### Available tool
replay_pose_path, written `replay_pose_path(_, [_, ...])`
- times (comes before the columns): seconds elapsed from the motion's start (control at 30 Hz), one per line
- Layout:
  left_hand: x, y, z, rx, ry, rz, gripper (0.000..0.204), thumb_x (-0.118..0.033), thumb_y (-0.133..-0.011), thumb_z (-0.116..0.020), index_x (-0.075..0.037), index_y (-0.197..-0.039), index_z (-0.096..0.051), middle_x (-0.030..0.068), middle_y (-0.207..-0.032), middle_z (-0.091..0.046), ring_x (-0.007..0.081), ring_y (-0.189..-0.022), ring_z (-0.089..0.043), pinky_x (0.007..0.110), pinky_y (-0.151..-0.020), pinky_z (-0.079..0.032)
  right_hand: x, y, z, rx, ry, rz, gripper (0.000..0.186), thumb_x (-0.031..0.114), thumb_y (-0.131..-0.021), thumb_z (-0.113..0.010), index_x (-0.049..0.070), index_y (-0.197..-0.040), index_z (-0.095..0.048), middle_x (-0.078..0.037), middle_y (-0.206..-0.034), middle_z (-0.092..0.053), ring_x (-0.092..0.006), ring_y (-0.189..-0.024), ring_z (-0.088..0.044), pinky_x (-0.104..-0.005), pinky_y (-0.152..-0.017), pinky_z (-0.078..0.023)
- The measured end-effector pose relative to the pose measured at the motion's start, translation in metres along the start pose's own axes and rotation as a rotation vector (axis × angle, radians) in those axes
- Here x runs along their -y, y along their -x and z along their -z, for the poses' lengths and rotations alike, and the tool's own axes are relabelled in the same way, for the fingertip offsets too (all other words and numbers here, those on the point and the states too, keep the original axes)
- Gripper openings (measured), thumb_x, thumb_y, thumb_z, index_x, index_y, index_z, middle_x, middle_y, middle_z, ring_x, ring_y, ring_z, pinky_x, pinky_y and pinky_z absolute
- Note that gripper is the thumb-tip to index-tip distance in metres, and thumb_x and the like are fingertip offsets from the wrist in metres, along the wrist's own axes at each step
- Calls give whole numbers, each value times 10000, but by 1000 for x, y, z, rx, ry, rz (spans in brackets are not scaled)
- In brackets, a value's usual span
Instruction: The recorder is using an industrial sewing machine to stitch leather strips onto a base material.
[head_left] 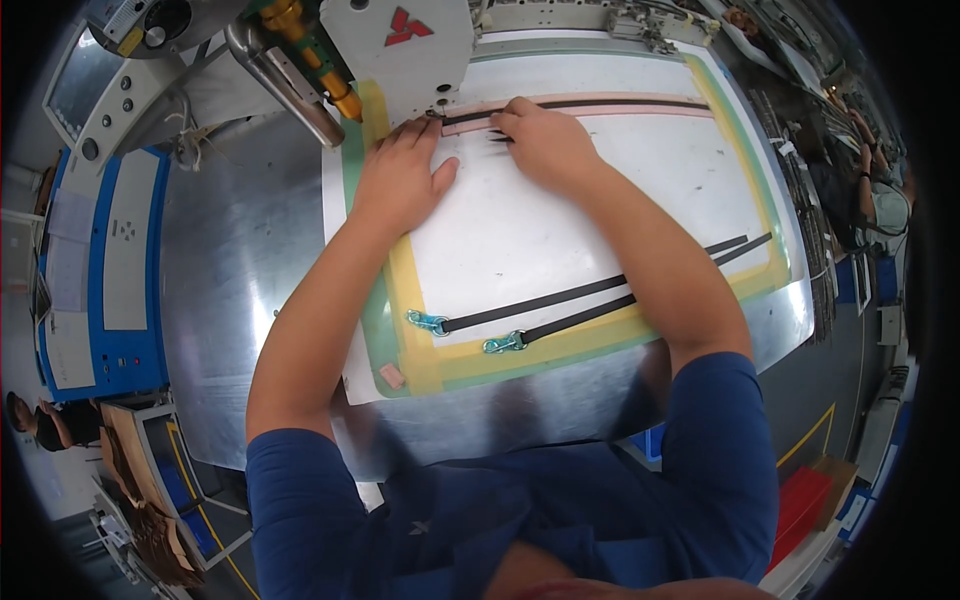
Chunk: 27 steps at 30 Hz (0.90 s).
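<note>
A long black strap (pixel 625 102) lies in a pink-edged channel across the far part of the white board (pixel 560 210). At the strap's left end, the fingers of my left hand (pixel 403 172) lie stretched out, with the thumb apart. My right hand (pixel 548 142) is closed at the near edge of the channel, fingertips against the strap. Dark pointed tips (pixel 500 138) stick out under its fingers, like a small tool mostly hidden by the hand. Nearer to me lie two black straps (pixel 545 298), each with a teal-and-metal snap hook (pixel 505 342) at its left end.
Above my left hand hangs a machine head with a brass-coloured nozzle (pixel 345 103) and a metal tube (pixel 315 120). Yellow and green tape (pixel 410 300) borders the board. A pink scrap (pixel 392 376) sits at its near left corner. A blue-and-white cabinet (pixel 125 270) stands left.
</note>
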<state>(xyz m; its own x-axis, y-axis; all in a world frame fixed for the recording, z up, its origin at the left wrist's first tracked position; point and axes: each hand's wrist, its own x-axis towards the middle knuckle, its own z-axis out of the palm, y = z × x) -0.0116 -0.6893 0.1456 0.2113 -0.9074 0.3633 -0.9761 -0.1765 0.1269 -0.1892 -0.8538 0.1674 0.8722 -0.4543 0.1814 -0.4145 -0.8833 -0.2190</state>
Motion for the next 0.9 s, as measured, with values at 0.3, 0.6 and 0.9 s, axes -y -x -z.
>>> replay_pose_path(0.3, [-4, 0, 4, 33, -57, 36, 572, -399, -991, -618, -24, -1424, -621, 158, -1443, -603, 323, -1353, -546, 480, -1137, -408, 11, 2, -5, -39, 13, 55, 382, 65, -949, -552, 90, -1306, -686, -101, -1238, -642, -321, -998, -723, -458, -839, -598])
replay_pose_path(0.6, [-2, 0, 2, 31, -80, 39, 603, -428, -991, -606, -22, -1436, -608, 133, -1448, -600, 297, -1361, -537, 467, -1126, -408, 15, 1, -8, -62, -48, -8, 424, 83, -922, -600, 175, -1326, -690, -51, -1314, -643, -330, -1027, -716, -458, -875, -596])
replay_pose_path(0.9, [-3, 0, 5, 37, -65, 51, 602, -434, -999, -602, -27, -1444, -609, 160, -1454, -602, 317, -1367, -538, 470, -1157, -388, 14, 0, -12, -87, -26, 12, 400, 96, -940, -607, 182, -1321, -693, -44, -1325, -640, -325, -1047, -712, -453, -889, -594])
